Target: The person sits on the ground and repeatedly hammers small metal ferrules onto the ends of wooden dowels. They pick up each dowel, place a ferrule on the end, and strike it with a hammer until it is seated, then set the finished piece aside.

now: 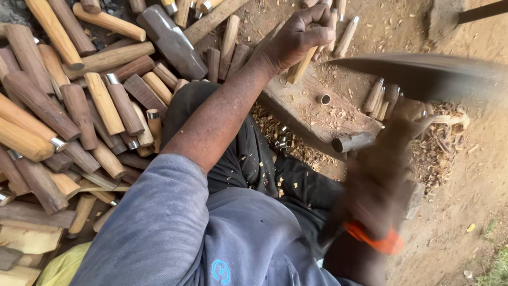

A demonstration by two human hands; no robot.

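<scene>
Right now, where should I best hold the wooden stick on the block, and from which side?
Grip the upper end, as the left hand does, coming from above. The stick stands tilted with its lower tip on the block, and the blurred blade is close to that lower part.

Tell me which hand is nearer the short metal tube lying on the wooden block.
Right. The right hand, blurred in motion with a blade, is just below the metal tube. The left hand grips a wooden stick farther up the wooden block.
</scene>
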